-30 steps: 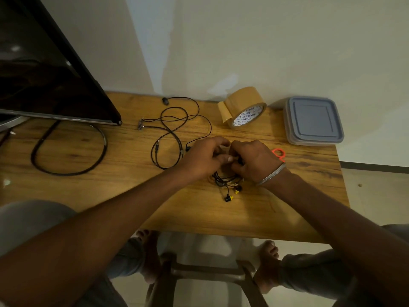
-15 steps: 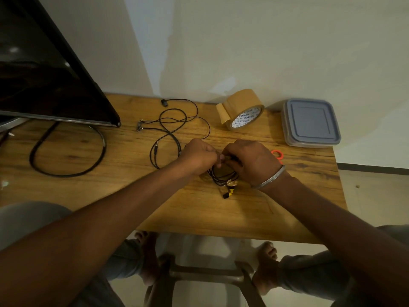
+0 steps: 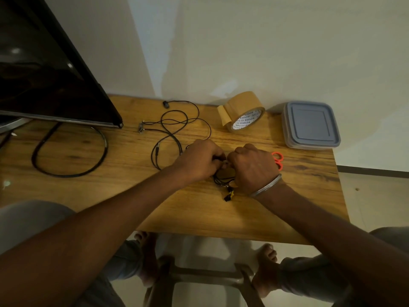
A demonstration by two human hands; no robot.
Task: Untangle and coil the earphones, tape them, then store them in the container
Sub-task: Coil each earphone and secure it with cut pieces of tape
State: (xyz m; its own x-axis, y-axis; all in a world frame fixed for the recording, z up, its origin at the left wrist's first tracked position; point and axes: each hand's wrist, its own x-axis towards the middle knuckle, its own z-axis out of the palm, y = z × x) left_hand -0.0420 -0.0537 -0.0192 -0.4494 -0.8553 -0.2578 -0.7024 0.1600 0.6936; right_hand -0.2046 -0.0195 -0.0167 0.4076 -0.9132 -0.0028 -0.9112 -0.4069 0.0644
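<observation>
A small coil of black earphones (image 3: 223,181) with yellow-tipped ends hangs between my two hands over the middle of the wooden table (image 3: 124,191). My left hand (image 3: 199,160) and my right hand (image 3: 253,168) both pinch the coil's top, knuckles close together; a brown strip of tape shows between them. A second black earphone set (image 3: 174,127) lies loose and looped on the table behind my left hand. The brown tape roll (image 3: 243,114) stands at the back. The grey lidded container (image 3: 309,125) sits shut at the back right.
Orange scissors handles (image 3: 278,159) peek out behind my right hand. A dark monitor (image 3: 44,80) fills the left, with a thick black cable (image 3: 73,156) looped in front of it. The table's right edge lies just past the container.
The coil has shifted slightly in my hands, its yellow-tipped ends now hanging lower under my right hand. My hands stay together in the same spot.
</observation>
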